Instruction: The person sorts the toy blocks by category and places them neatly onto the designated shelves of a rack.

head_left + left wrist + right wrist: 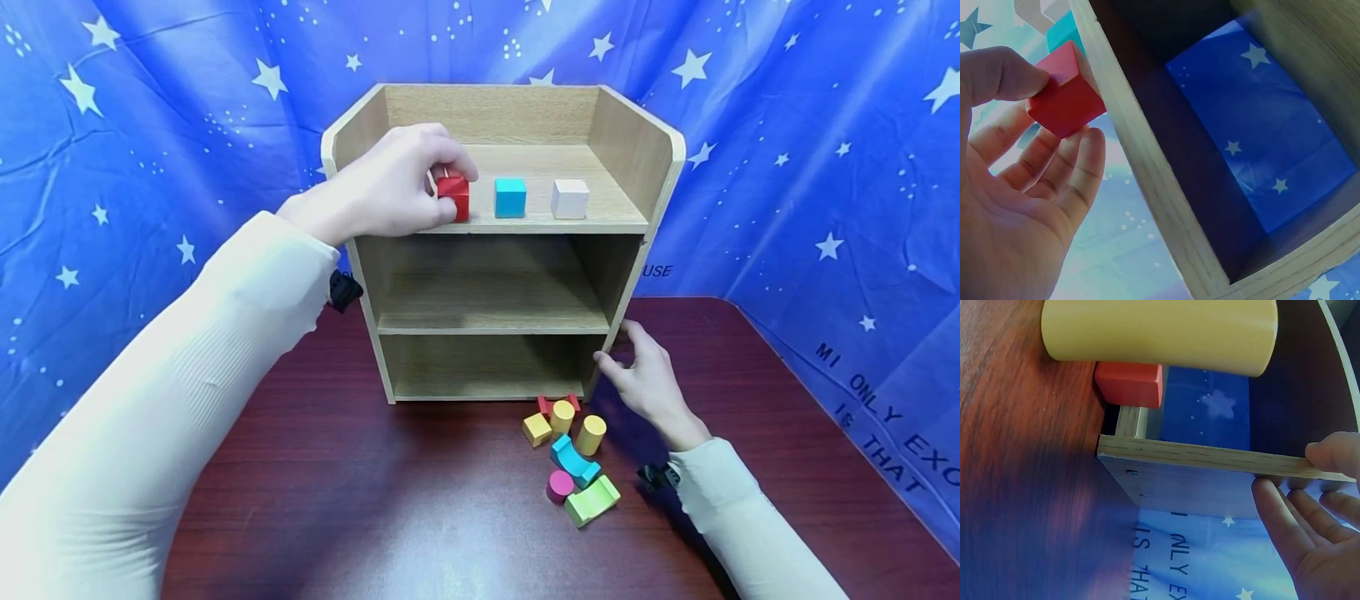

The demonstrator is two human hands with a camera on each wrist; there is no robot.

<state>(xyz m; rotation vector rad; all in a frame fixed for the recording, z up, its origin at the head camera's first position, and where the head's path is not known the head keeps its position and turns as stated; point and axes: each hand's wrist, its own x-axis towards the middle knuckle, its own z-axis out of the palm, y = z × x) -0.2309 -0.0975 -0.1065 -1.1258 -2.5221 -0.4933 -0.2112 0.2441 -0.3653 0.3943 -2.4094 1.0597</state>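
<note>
My left hand [408, 179] pinches a red cube [454, 198] between thumb and fingers at the front of the top board of a small wooden shelf [495, 323]. The left wrist view shows the thumb on one face of the red cube [1067, 94] and fingertips along its far side. To its right stand a light blue cube [510, 198] and a white cube [570, 199] in a row. Low on the shelf's right side, my right hand [651, 379] grips the edge of the side panel [1210, 453], thumb on one side, fingers against the outer face.
On the dark red table [337, 492], before the shelf's right corner, lie yellow cylinders [591, 435], a yellow block [537, 429], a red piece [574, 402], a blue curved block [574, 462], a magenta cylinder [559, 486] and a green curved block [592, 501]. A starry blue cloth [787, 167] hangs behind.
</note>
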